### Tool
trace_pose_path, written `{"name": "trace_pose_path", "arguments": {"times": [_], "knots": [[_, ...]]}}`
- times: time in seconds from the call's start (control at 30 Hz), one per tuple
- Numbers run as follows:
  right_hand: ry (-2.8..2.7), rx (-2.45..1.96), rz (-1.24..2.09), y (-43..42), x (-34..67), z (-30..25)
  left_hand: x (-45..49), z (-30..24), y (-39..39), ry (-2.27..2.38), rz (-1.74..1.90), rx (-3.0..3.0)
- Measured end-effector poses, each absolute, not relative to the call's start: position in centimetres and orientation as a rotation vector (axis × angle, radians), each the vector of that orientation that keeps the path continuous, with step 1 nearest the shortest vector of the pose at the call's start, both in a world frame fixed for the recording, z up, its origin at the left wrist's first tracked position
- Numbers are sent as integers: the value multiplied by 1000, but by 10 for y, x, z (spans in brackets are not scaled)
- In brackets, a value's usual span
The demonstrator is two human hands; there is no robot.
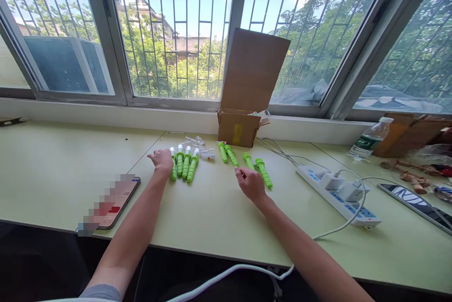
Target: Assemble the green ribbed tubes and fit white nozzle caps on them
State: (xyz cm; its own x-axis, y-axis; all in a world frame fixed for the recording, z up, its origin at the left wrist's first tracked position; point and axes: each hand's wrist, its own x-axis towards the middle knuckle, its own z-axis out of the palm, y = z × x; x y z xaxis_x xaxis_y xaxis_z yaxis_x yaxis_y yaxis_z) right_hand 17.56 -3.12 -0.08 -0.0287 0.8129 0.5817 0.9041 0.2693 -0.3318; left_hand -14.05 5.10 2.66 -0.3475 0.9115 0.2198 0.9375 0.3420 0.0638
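Observation:
My left hand (161,160) rests on the table against a row of several green ribbed plastic tubes (185,163) with white tops. Its fingers are loosely bent and spread, and nothing shows in them. My right hand (251,184) has its fingers curled together, close to the lower end of a green ribbed tube (231,155). What they hold, if anything, is hidden. Another green tube (222,151) lies to the left of that one. Two more, a partly covered tube (248,160) and a tube (264,173), lie beyond and beside my right hand. Small clear plastic pieces (207,154) lie between the groups.
An open cardboard box (236,127) stands by the window. At right are a power strip (339,197) with chargers and cables, a water bottle (370,139), a tablet-like device (416,205) and wooden pieces (411,177). A phone (122,203) lies left, by the table edge.

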Motion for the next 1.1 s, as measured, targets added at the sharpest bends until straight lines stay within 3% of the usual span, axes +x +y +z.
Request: {"name": "trace_pose_path", "arguments": {"times": [0.33,0.63,1.1], "knots": [[-1605,-2027,-406,-15,203,3,-138,31,50,-2447,-301,-1634],[-1581,-2368,-234,-8,218,-3,-116,45,30,-2024,-636,-1783],[-1571,-2389,-84,-2,226,-3,-73,36,17,-1462,-867,-2257]]}}
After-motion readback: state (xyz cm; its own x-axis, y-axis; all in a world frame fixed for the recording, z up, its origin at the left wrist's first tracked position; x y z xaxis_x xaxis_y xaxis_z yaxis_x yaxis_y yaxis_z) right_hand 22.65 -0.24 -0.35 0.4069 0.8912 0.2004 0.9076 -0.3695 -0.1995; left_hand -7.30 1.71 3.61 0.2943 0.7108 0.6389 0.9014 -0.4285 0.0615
